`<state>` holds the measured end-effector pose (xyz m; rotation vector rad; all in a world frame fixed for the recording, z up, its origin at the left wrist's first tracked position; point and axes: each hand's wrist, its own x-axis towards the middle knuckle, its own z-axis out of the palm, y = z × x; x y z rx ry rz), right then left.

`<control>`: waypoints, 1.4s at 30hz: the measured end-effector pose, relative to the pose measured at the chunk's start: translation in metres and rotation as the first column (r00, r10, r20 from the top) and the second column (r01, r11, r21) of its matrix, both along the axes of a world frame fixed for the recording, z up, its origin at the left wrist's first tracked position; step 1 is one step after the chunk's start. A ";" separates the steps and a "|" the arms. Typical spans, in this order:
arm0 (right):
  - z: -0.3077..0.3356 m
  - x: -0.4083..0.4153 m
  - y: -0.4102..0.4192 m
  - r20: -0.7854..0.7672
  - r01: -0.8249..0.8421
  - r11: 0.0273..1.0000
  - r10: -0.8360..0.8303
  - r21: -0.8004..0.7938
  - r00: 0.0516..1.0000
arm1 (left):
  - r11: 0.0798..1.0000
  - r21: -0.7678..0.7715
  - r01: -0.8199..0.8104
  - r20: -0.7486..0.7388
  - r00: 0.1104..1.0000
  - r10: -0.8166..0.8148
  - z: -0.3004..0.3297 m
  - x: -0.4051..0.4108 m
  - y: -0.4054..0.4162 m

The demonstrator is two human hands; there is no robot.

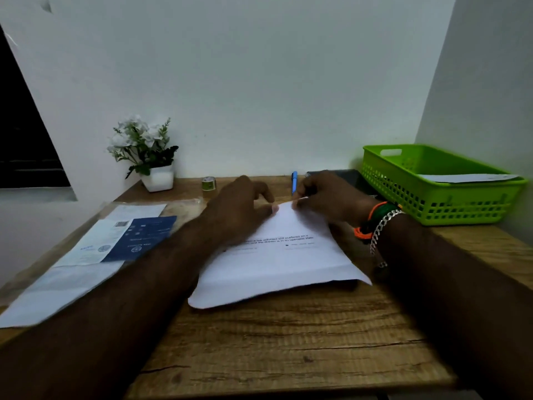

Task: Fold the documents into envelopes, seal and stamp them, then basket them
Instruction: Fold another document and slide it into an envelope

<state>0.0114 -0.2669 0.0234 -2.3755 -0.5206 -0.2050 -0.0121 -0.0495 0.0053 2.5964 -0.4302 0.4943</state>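
A white printed document [277,264] lies folded over on the wooden desk [288,342], its near edge bulging up. My left hand [239,206] rests on its far left part, thumb tip on the paper's top edge. My right hand [326,194] pinches the far corner of the sheet between thumb and fingers. A green plastic basket [432,197] stands at the back right with a white envelope [467,178] lying inside it.
More papers and a blue leaflet [138,241] lie at the left on a clear sleeve. A small roll of tape [208,183], a blue pen [294,181], a dark book [354,180] and a potted white flower [147,157] stand along the wall.
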 end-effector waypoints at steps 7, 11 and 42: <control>0.002 -0.006 0.004 0.039 -0.092 0.985 0.087 0.148 0.995 | 0.991 -0.132 -0.013 0.043 0.999 0.019 0.001 -0.004 -0.004; 0.006 -0.010 -0.001 0.022 -0.074 0.981 0.071 0.180 0.997 | 0.989 -0.143 -0.041 -0.028 0.999 0.037 0.009 0.002 0.021; 0.008 0.006 -0.036 0.080 0.158 0.967 -0.177 0.198 0.981 | 0.971 -0.238 -0.026 0.244 0.966 0.086 0.024 0.003 0.057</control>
